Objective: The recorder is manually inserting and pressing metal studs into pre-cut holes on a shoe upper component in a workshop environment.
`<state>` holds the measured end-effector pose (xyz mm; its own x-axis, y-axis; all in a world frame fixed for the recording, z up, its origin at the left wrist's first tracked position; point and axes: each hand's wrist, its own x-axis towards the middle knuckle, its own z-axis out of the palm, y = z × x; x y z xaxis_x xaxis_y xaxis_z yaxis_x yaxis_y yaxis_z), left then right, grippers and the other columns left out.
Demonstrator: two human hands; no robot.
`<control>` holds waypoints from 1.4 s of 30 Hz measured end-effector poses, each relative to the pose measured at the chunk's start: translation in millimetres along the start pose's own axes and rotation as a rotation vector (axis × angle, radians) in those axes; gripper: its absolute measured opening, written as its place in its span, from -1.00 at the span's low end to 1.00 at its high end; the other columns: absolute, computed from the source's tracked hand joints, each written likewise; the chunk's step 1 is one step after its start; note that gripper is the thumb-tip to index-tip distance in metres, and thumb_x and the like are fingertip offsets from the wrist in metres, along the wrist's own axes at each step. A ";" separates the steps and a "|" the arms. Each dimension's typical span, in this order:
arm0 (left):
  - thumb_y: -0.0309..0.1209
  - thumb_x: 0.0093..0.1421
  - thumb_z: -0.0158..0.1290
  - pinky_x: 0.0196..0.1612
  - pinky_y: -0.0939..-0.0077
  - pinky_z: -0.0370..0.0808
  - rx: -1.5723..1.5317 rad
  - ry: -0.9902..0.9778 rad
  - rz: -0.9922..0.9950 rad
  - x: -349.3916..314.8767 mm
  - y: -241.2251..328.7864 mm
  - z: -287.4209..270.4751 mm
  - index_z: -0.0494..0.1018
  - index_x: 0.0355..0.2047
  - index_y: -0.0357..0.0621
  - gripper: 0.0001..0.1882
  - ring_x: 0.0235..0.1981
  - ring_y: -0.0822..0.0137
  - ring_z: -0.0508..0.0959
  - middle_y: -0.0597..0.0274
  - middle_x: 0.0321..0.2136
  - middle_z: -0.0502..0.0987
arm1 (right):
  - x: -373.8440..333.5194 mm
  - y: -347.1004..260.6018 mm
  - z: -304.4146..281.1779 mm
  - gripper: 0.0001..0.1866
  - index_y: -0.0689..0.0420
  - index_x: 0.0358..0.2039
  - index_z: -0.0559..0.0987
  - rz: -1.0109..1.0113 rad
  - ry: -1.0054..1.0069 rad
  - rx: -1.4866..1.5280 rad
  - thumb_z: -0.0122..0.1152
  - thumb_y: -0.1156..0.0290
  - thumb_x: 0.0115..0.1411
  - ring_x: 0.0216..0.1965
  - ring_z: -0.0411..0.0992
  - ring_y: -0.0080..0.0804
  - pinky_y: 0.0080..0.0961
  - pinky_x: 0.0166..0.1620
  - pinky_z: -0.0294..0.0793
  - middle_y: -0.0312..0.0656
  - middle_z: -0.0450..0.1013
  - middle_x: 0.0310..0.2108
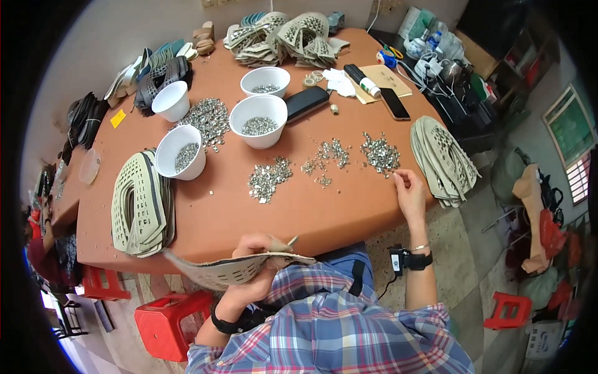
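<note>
My left hand (pixel 254 289) grips a grey-beige perforated shoe upper (pixel 215 273) at the table's front edge, close to my body. The upper is curved, with rows of small slits. A small pale piece (pixel 291 242) sticks up beside those fingers. Over at the right, my right hand (pixel 411 198) is closed, with fingertips pinched together at the near edge of a pile of small silvery metal pieces (pixel 381 153). Whatever lies between these fingertips is too small to make out. Further left lie a scattered heap (pixel 333 153) and another pile of metal bits (pixel 271 179).
White bowls (pixel 258 122) of metal bits stand mid-table by a larger heap (pixel 208 119). Stacked uppers lie left (pixel 138 206), right (pixel 443 162) and at the back (pixel 277 40). A phone (pixel 395 104) and black case (pixel 307 104) lie behind. Red stools (pixel 163 324) stand below.
</note>
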<state>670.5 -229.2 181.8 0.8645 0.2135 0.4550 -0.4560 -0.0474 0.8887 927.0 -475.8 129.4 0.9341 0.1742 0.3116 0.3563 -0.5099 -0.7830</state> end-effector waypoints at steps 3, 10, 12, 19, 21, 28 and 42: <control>-0.64 0.07 0.03 -0.26 0.50 0.44 -0.092 0.135 -0.175 5.0 8.2 5.9 0.32 -0.22 -0.21 -0.75 -0.36 0.37 0.48 0.14 -0.38 0.48 | 9.3 2.4 3.8 -0.83 0.24 -0.38 0.55 -0.002 0.016 -0.083 0.15 0.39 0.10 -0.52 0.43 -0.42 -0.54 -0.42 0.40 -0.15 0.45 -0.50; -0.59 -0.01 0.11 -0.27 0.46 0.43 0.124 0.079 -0.141 2.2 14.9 2.7 0.47 -0.39 -0.22 -0.87 -0.38 0.31 0.49 0.16 -0.42 0.51 | -0.3 -0.8 11.9 -0.87 0.20 -0.42 0.56 -0.182 0.017 -0.220 0.19 0.41 0.04 -0.48 0.40 -0.32 -0.48 -0.40 0.37 -0.13 0.41 -0.51; -0.60 -0.03 0.12 -0.28 0.47 0.43 0.323 0.098 -0.182 -5.3 17.1 6.1 0.47 -0.40 -0.23 -0.86 -0.39 0.31 0.49 0.15 -0.41 0.52 | -4.5 -2.4 13.1 -0.87 0.20 -0.40 0.55 -0.163 -0.025 -0.177 0.18 0.43 0.04 -0.47 0.40 -0.31 -0.49 -0.39 0.37 -0.13 0.40 -0.50; -0.64 -0.03 0.09 -0.27 0.40 0.49 0.413 -0.113 0.174 -6.4 -7.7 -1.4 0.43 -0.32 -0.23 -0.79 -0.35 0.19 0.54 0.13 -0.38 0.51 | -48.0 -86.8 -1.2 -0.91 0.26 -0.37 0.51 0.193 -0.455 0.692 0.17 0.55 0.09 -0.47 0.42 -0.63 -0.70 -0.35 0.44 -0.26 0.47 -0.49; -0.59 -0.01 0.10 -0.28 0.41 0.49 0.377 -0.142 0.224 -6.4 -7.6 -1.6 0.43 -0.31 -0.21 -0.80 -0.34 0.18 0.54 0.11 -0.37 0.50 | -71.7 -125.7 -1.5 -0.91 0.25 -0.35 0.52 0.257 -0.695 0.866 0.15 0.59 0.08 -0.41 0.49 -0.55 -0.66 -0.32 0.49 -0.21 0.50 -0.44; -0.47 0.04 0.10 -0.32 0.32 0.54 0.148 -0.089 0.221 -6.6 -18.5 3.4 0.38 -0.52 -0.24 -0.87 -0.42 0.12 0.53 0.15 -0.46 0.34 | -97.7 -136.2 29.9 -0.87 0.23 -0.37 0.57 0.209 -0.939 0.806 0.27 0.54 0.01 -0.43 0.42 -0.68 -0.76 -0.39 0.42 -0.30 0.49 -0.43; -0.49 0.01 0.13 -0.28 0.42 0.51 0.036 -0.031 0.197 -13.1 -29.3 -3.2 0.43 -0.29 -0.20 -0.78 -0.32 0.19 0.55 0.11 -0.36 0.46 | -98.7 -150.0 30.9 -0.89 0.24 -0.40 0.59 -0.067 -0.882 0.656 0.25 0.60 -0.01 -0.49 0.45 -0.61 -0.72 -0.47 0.40 -0.22 0.49 -0.46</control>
<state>671.8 -227.5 149.6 0.7653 0.1667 0.6217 -0.6101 -0.1199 0.7832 782.1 -390.4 199.5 0.5077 0.8583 0.0749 0.1059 0.0241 -0.9941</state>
